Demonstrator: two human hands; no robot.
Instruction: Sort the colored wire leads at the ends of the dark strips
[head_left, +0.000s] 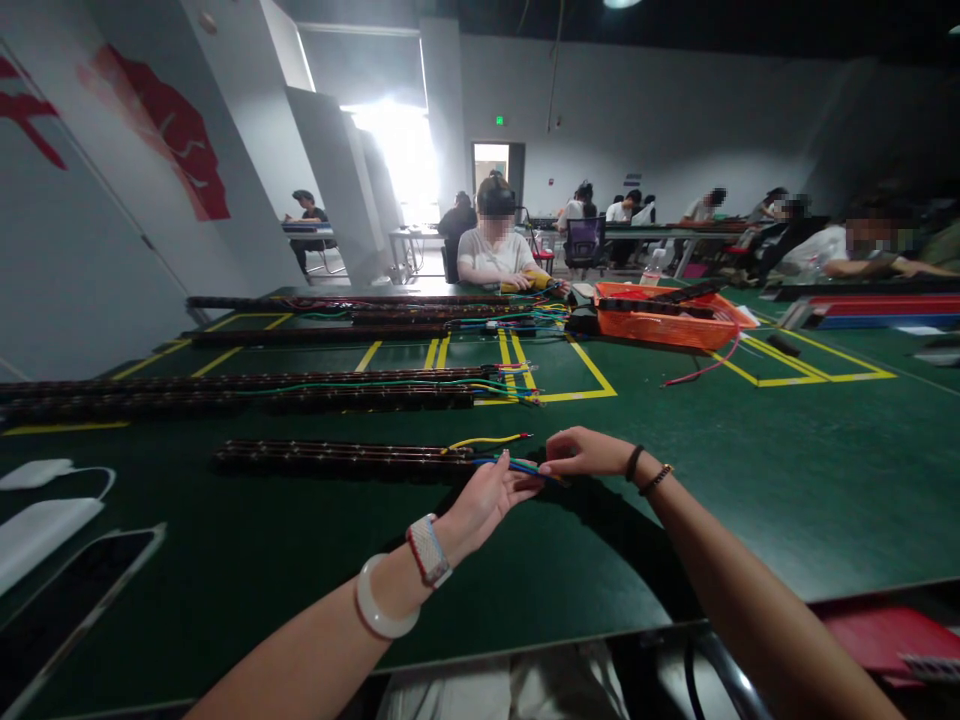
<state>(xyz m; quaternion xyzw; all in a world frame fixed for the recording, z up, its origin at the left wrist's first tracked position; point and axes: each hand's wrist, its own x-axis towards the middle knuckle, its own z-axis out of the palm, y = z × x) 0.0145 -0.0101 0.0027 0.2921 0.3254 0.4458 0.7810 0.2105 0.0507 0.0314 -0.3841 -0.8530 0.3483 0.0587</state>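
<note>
A long dark wire bundle (337, 456) lies across the near part of the green table, with loose wires coming out of its right end. My left hand (484, 505), palm turned up, holds the blue and green wires (519, 465) between thumb and fingers. Just to its right, my right hand (589, 453) pinches the same wires near their tips; the fingertips partly hide them. One yellow wire (487, 441) with a small terminal stands apart from the others, above my left hand.
Longer wire bundles (300, 390) lie farther back on the table (750, 480), around yellow tape outlines. An orange basket (660, 325) holds dark parts. At the left are a phone (75, 600) and white devices. Across the table sits a person (495, 250); others work behind.
</note>
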